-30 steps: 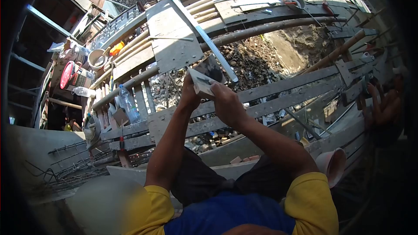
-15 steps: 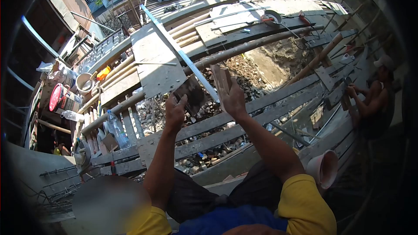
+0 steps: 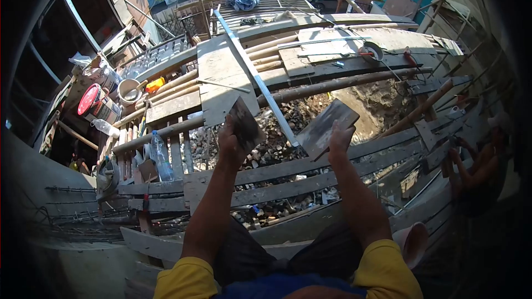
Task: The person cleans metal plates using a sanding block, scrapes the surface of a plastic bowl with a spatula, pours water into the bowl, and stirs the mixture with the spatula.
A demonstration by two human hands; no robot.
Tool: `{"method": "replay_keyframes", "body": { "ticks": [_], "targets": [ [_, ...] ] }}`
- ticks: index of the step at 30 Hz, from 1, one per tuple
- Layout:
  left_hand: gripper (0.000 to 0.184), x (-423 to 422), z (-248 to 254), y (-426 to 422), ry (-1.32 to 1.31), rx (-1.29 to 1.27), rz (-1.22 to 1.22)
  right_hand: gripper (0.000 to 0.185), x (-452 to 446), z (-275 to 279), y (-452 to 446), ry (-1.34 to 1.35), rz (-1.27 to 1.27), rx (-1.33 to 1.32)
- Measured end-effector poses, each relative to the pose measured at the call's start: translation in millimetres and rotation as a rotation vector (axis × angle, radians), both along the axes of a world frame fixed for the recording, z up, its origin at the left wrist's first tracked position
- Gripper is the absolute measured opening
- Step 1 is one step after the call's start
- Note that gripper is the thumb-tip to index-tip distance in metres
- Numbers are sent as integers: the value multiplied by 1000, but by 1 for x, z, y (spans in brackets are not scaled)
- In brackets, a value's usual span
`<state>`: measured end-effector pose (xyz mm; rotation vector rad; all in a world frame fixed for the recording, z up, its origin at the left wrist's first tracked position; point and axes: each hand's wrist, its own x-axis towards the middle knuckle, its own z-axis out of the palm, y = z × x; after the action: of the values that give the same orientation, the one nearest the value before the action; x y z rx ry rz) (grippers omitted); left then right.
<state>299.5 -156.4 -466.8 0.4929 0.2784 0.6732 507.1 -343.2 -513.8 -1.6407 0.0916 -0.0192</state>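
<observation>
My left hand (image 3: 228,145) is closed around a dark, flat rectangular piece (image 3: 245,126), held tilted. My right hand (image 3: 340,143) grips a grey-brown flat rectangular board (image 3: 327,127) with a smeared face turned partly up. I cannot make out what either piece is made of. The two pieces are apart, above a rubble-filled gap. Between them runs a long silvery metal bar (image 3: 257,80), which slopes from the far planks down to near the lower left corner of the right-hand board.
Bamboo poles and planks (image 3: 224,72) form a platform ahead. To the left are a red-lidded bucket (image 3: 94,102), a pale bucket (image 3: 130,91) and a plastic bottle (image 3: 159,158). A pot-like container (image 3: 414,243) lies by my right arm; another person (image 3: 479,169) sits at right.
My hands have moved apart, and both pieces have turned so that their broad faces show more. The view has shifted, so the scene sits further right. The blurred round shape at lower left is gone.
</observation>
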Motion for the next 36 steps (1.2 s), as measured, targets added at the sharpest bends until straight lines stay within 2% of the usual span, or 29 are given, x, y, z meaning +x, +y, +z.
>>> {"method": "replay_keyframes", "body": {
  "ticks": [1,2,3,4,5,6,7,8,9,12,14,16,18,20,21,22,24,25,26,28,30,32,34,36],
  "targets": [
    [37,2,-6,2,86,18,32,32,-8,6,2,-1,29,-1],
    [34,0,-19,6,176,27,69,29,-21,21,3,-172,177,-89],
    [29,-1,-49,16,75,-20,-97,27,-34,33,5,-342,329,-174],
    [29,-3,-59,20,-18,-159,-274,27,-47,36,6,-334,366,-184],
    [33,-2,-72,22,-206,-343,-353,22,-61,36,7,-504,594,-263],
    [33,-2,-54,10,-200,-356,-329,19,-73,38,8,-677,815,-331],
    [36,-3,-25,-2,-74,-377,-249,19,-84,45,9,-666,835,-330],
    [40,-4,5,-15,58,-395,-173,20,-94,53,8,-942,978,-287],
    [41,-3,7,-12,54,-376,-208,22,-102,58,9,-1227,1109,-230],
    [42,5,-33,13,-170,-298,-444,27,-122,57,6,-1256,1284,-235],
    [43,7,-50,19,-261,-268,-527,28,-119,59,9,-1278,1280,-242],
    [44,1,-46,12,-285,-278,-598,29,-106,60,12,-1229,1184,-312],
    [45,-4,-44,8,-294,-277,-644,29,-103,51,9,-1100,1137,-298],
    [47,0,-56,16,-348,-221,-636,29,-113,52,8,-1154,1190,-231],
    [47,2,-65,22,-396,-178,-626,26,-121,64,7,-1316,1224,-237],
    [48,4,-75,25,-473,-134,-643,26,-120,62,7,-1306,1228,-235],
    [48,-6,-46,11,-316,-241,-683,23,-108,58,11,-1259,1170,-244],
    [49,-11,-27,3,-281,-278,-742,22,-88,45,13,-1142,1106,-290],
    [49,-11,-31,2,-278,-282,-750,22,-81,41,11,-1080,1082,-344],
    [48,-3,-55,10,-373,-236,-723,21,-102,50,6,-1129,1107,-289],
    [40,0,-77,22,-240,-172,-612,19,-127,62,6,-1329,1160,-253],
    [42,-1,-79,24,-89,-137,-616,15,-117,59,7,-1295,1159,-244],
    [44,-4,-47,5,-211,-283,-710,12,-92,48,10,-1078,1040,-359],
    [47,0,-53,9,-252,-314,-742,16,-101,54,8,-1111,1029,-405]
  ]
}}
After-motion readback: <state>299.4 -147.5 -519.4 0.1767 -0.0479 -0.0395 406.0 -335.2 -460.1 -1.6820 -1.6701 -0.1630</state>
